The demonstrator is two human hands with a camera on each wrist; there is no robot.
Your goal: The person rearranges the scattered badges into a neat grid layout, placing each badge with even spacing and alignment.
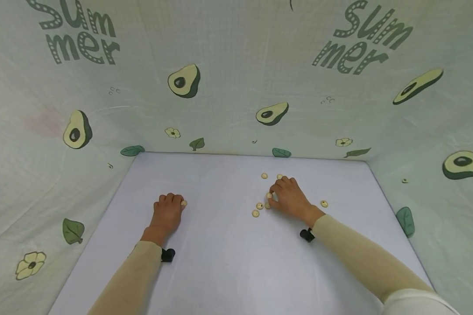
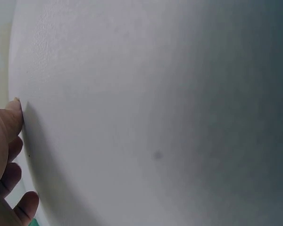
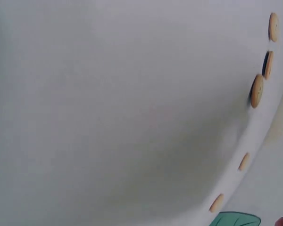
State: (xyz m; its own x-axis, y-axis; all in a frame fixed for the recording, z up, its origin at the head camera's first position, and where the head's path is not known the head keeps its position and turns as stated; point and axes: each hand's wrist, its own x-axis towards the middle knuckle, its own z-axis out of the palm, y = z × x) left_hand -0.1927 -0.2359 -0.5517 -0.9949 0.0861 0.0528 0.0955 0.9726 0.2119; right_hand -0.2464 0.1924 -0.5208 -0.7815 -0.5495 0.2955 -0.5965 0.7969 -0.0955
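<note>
On the left of the white table, my left hand [image 1: 167,217] pinches a round wooden button [image 1: 184,203] at its thumb side. The left wrist view shows only part of that hand [image 2: 7,141] at the edge, and the button cannot be made out there. My right hand [image 1: 292,199] pinches another wooden button [image 1: 269,195] between thumb and fingertips. Just below it lies a button [image 1: 267,206], with a second button [image 1: 259,205] and a third button [image 1: 255,213] beside it. Beyond the fingers is one more button [image 1: 280,176], partly near the knuckles.
A loose button [image 1: 264,176] lies farther back, and another button [image 1: 324,204] sits to the right of the right wrist. The white tabletop [image 1: 220,262] ends at a patterned cloth [image 1: 228,87] behind and at both sides.
</note>
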